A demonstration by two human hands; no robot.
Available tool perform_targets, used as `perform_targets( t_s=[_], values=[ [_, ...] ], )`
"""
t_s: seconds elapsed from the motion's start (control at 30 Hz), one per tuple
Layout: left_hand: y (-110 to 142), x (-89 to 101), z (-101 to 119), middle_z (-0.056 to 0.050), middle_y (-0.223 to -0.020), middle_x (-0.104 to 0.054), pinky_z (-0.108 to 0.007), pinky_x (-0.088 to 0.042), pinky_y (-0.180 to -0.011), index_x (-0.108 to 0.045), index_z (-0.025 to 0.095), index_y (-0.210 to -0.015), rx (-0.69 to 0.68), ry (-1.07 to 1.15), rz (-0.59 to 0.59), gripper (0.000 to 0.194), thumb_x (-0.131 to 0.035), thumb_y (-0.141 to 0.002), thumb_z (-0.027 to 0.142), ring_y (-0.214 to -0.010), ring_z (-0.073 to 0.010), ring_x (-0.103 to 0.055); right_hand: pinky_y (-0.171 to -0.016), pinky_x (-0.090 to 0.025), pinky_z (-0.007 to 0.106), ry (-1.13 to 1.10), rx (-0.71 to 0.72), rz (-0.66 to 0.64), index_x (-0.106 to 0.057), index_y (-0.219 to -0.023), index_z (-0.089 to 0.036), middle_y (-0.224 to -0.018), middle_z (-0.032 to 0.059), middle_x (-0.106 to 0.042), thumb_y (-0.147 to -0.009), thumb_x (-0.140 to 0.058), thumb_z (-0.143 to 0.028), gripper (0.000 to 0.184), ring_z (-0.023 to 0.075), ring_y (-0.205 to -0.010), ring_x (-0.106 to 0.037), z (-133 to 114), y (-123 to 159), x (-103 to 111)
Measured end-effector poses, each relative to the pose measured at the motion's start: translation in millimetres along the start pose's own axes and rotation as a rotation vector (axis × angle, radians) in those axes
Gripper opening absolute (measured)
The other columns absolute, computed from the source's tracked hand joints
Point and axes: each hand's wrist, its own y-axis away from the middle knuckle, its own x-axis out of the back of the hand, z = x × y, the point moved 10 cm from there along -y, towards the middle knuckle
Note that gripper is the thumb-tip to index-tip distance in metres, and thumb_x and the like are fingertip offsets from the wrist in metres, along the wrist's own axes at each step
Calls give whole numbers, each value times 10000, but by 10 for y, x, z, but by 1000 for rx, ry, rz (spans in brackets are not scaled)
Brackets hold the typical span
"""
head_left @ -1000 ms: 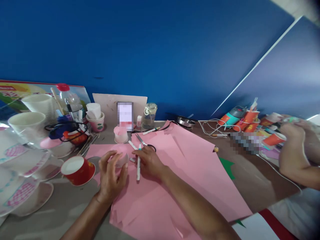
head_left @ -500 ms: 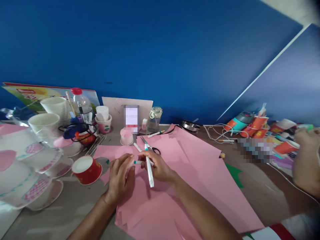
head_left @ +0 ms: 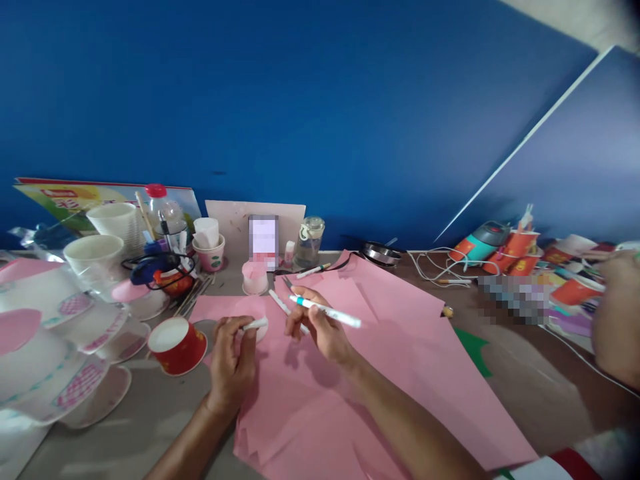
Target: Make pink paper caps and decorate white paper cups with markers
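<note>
Marker (head_left: 327, 311) pinched in right hand (head_left: 320, 328) grip, cap (head_left: 255, 324) in left hand (head_left: 234, 357) grip.

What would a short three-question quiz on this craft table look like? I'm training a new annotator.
1. True or false: the right hand holds a white pen.
2. The left hand pinches: A) scissors B) the pen cap C) a bottle.
3. What do both hands rest over?

Key: 1 true. 2 B. 3 the pink paper, right of the red paper cup.
</note>
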Motion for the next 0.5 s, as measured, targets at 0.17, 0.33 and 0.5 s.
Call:
perform_targets(
  t_s=[0.17, 0.33, 0.5],
  values=[
    [-13, 33, -66, -46, -910, -593, -344, -460, -813, -587, 206, -979, 95, 133, 44, 134, -498, -916, 284, -854, -186, -577, -472, -308, 235, -145, -44, 148, -668, -1005, -161, -495, -34, -504, -882, -497, -584, 472, 105, -465, -419, 129, 18, 89],
    [-36, 64, 17, -39, -911, -624, -385, -397, -957, -604, 221, -952, 71, 108, 46, 140, -473, -927, 264, -989, -203, -556, -528, -336, 243, -170, -37, 65, -714, -1009, -172, -645, -5, -550, -805, -658, -483, 375, 105, -562, -443, 133, 31, -40],
    [-19, 83, -4, -30, -862, -644, -416, -378, -1024, -625, 219, -916, 78, 104, 57, 177, -463, -929, 288, -976, -207, -588, -517, -339, 255, -233, -25, 58, -696, -993, -146, -638, 17, -555, -849, -529, -564, 472, 124, -565, -468, 82, 72, -103]
  ],
)
